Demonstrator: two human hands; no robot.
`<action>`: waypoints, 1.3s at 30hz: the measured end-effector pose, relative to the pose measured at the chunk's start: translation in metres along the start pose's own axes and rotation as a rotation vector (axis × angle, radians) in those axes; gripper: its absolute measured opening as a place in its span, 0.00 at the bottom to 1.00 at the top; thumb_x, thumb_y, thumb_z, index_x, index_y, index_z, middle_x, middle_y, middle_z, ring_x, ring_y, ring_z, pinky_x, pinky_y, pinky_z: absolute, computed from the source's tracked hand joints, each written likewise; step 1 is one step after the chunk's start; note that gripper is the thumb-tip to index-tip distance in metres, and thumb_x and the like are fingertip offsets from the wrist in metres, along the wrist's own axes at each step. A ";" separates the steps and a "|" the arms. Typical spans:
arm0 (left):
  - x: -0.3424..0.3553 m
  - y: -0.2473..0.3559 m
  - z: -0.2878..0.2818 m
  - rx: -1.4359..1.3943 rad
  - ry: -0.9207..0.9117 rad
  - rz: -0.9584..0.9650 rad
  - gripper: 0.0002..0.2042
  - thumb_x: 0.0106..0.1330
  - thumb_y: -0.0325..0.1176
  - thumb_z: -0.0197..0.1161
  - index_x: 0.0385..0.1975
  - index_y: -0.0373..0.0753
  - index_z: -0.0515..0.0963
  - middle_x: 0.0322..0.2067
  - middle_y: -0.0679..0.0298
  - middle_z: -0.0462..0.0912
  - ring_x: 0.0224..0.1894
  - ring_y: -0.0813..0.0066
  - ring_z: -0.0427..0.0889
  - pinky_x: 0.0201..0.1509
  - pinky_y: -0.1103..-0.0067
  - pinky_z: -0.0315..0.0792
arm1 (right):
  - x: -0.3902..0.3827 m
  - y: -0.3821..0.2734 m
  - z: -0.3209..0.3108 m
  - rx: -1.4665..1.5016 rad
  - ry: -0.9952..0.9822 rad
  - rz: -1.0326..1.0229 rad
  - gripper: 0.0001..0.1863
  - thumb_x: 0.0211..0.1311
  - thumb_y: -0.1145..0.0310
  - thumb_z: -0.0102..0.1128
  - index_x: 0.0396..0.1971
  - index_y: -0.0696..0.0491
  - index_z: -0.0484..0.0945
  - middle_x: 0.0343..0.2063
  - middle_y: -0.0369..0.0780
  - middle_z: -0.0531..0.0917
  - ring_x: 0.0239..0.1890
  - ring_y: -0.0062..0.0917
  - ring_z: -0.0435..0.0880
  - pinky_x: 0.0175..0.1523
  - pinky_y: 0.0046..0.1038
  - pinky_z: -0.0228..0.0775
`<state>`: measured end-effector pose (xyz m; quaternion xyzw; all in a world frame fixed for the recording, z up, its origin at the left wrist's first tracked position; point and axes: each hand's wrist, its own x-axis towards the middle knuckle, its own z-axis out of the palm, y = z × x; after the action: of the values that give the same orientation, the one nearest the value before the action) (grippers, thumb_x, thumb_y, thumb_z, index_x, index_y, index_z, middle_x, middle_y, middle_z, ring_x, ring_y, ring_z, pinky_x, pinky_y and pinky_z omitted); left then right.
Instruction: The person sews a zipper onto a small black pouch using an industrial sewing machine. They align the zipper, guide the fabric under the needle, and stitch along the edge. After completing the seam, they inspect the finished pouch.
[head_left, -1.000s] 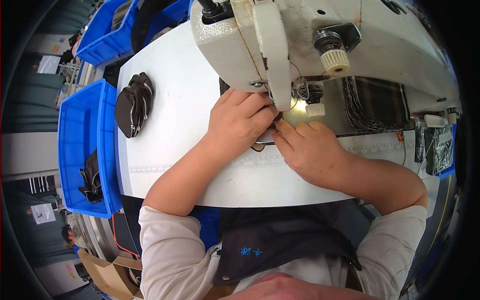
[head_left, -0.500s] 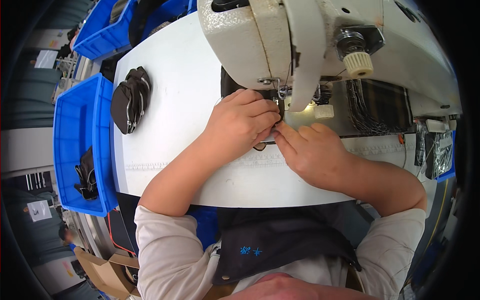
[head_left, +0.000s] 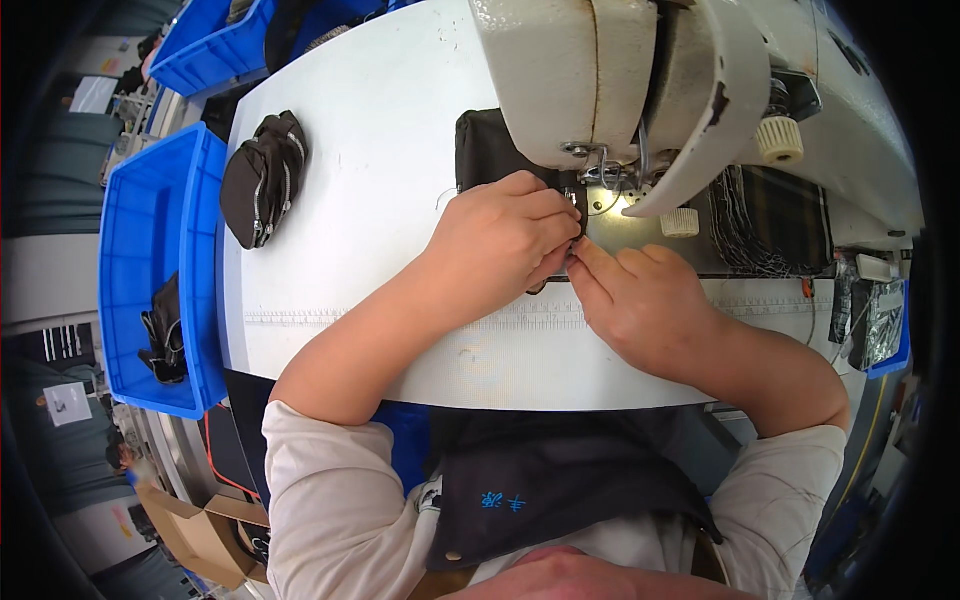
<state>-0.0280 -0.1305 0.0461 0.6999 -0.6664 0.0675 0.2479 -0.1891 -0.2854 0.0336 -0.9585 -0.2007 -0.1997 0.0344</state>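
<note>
A dark brown fabric piece (head_left: 490, 142) with a bit of metallic zipper along its edge lies at the left of the sewing machine's (head_left: 570, 85) needle area. My left hand (head_left: 510, 240) rests over the fabric with fingers bent together, gripping its right edge. Fingertips of my right hand (head_left: 645, 305) pinch the same edge, touching the left fingers. Most of the held edge is hidden under both hands. Just beyond my fingertips are the presser foot (head_left: 608, 178) and the lit metal plate (head_left: 602, 205).
A dark zippered pouch (head_left: 265, 182) sits on the white tabletop (head_left: 370, 130), left. Beside the table, a blue bin (head_left: 140, 200) holds dark pieces. Stacked dark fabric panels (head_left: 775, 220) lie right of the needle. A printed ruler scale (head_left: 400, 316) crosses the table's near side.
The view has shifted, and the machine head appears farther right. More of the fabric shows beyond my left hand. Both hands keep their pinch at the edge, slightly farther right in the picture.
</note>
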 end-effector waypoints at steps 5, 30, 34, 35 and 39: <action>0.003 0.001 0.000 0.074 0.004 -0.019 0.08 0.53 0.30 0.71 0.33 0.41 0.85 0.34 0.72 0.84 0.41 0.71 0.82 0.42 0.76 0.79 | 0.002 0.003 0.006 -0.031 0.009 0.023 0.16 0.52 0.72 0.64 0.41 0.62 0.83 0.42 0.47 0.85 0.29 0.26 0.81 0.30 0.28 0.72; 0.005 -0.022 -0.002 0.071 -0.055 0.065 0.12 0.53 0.31 0.70 0.39 0.45 0.88 0.40 0.75 0.87 0.44 0.72 0.84 0.47 0.76 0.79 | 0.007 -0.001 0.016 0.092 0.030 0.075 0.24 0.51 0.70 0.63 0.50 0.63 0.81 0.43 0.43 0.83 0.28 0.25 0.80 0.32 0.29 0.72; 0.004 -0.018 -0.001 0.072 -0.075 -0.003 0.11 0.55 0.31 0.70 0.39 0.46 0.88 0.40 0.76 0.86 0.45 0.72 0.83 0.42 0.77 0.81 | 0.008 0.000 0.015 0.113 0.047 0.070 0.22 0.51 0.71 0.64 0.48 0.63 0.82 0.42 0.44 0.83 0.28 0.25 0.81 0.32 0.30 0.73; 0.003 -0.018 0.000 0.063 -0.072 -0.017 0.11 0.56 0.31 0.70 0.39 0.46 0.88 0.40 0.77 0.86 0.45 0.72 0.83 0.42 0.77 0.81 | 0.008 0.000 0.016 0.115 0.054 0.068 0.22 0.50 0.71 0.64 0.47 0.63 0.82 0.41 0.44 0.83 0.28 0.25 0.81 0.32 0.30 0.73; 0.002 -0.015 0.003 0.035 -0.077 -0.068 0.10 0.57 0.30 0.69 0.40 0.46 0.88 0.40 0.76 0.86 0.44 0.70 0.82 0.40 0.76 0.82 | 0.007 0.000 0.015 0.100 0.050 0.072 0.20 0.51 0.71 0.65 0.45 0.64 0.83 0.41 0.45 0.83 0.28 0.26 0.82 0.33 0.30 0.74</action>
<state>-0.0139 -0.1338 0.0405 0.7285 -0.6500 0.0440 0.2119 -0.1774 -0.2803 0.0226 -0.9568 -0.1748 -0.2121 0.0944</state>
